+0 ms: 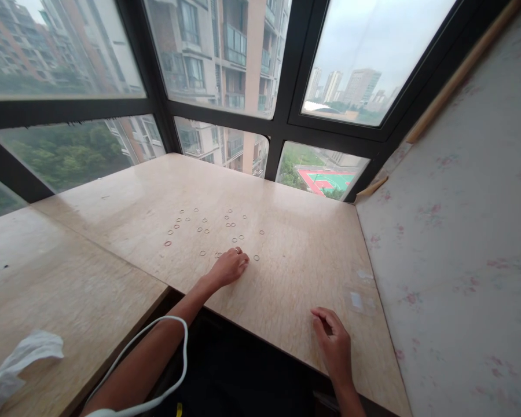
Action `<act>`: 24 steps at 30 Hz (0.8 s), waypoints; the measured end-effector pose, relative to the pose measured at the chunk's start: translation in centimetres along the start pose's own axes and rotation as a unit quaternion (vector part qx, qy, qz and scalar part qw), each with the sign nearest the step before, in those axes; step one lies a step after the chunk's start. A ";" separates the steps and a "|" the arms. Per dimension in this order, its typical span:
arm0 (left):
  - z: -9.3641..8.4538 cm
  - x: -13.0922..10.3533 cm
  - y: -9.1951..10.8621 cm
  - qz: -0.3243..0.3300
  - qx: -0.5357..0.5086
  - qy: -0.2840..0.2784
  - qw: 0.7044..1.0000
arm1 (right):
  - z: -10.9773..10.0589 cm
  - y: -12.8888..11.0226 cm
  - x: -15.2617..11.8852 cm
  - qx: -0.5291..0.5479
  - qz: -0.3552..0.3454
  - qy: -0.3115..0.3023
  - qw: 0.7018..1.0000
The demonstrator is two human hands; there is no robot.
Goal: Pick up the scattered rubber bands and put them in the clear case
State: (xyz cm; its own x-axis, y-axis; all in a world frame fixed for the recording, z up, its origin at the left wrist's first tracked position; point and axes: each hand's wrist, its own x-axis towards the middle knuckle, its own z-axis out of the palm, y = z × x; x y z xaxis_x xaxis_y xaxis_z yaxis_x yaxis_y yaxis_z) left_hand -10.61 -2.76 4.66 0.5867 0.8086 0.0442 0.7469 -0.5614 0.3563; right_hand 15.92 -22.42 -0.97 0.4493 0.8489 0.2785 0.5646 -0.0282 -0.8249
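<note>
Many thin little rings, like small elastic bands, lie scattered flat over the marbled tabletop (pixel 295 255). Most look dark or greenish. A few are reddish, such as the red ring (pixel 168 244) at the left of the group. My left hand (pixel 229 266) is at the near edge of the group, fingers bent down to the surface and pressed together; what is under the fingertips is hidden. A dark ring (pixel 256 258) lies just right of it. My right hand (pixel 333 341) rests at the table's near right, loosely curled, thumb against the fingers, with nothing visible in it.
A white cable (pixel 186 347) loops over my left forearm. Crumpled tissue (pixel 30 350) lies on the lower-left tabletop. Clear tape or plastic (pixel 356 300) is at the right, beside the flowered wall (pixel 451 243). Dark-framed windows (pixel 282 124) border the far side.
</note>
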 end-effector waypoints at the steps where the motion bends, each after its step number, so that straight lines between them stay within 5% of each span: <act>1: -0.2 -0.3 -0.5 -0.014 -0.010 -0.003 1.000 | 0.0 -0.1 0.0 0.000 0.000 0.001 1.000; 8: -0.3 -2.6 -2.7 -0.087 -0.061 0.015 0.994 | 0.0 -0.4 -0.2 0.012 -0.007 0.008 1.000; 14: 2.0 0.4 -1.3 -0.092 -0.005 0.082 0.992 | 0.2 -0.6 -0.2 0.001 -0.008 0.014 1.000; 18: 3.0 2.5 0.8 -0.051 0.025 0.073 0.996 | 0.2 -0.6 -0.2 -0.014 -0.011 0.004 1.000; 24: 3.3 0.6 3.2 0.051 -0.160 0.113 0.979 | 0.2 -0.9 -0.2 -0.032 -0.001 0.007 0.999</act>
State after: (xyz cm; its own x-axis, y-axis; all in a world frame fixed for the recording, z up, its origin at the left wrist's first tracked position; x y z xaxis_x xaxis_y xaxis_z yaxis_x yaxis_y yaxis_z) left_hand -6.81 -4.70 2.73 0.5412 0.7903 0.2872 0.5308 -0.5859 0.6123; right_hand 15.19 -22.42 -0.38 0.4584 0.8411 0.2869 0.6084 -0.0617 -0.7912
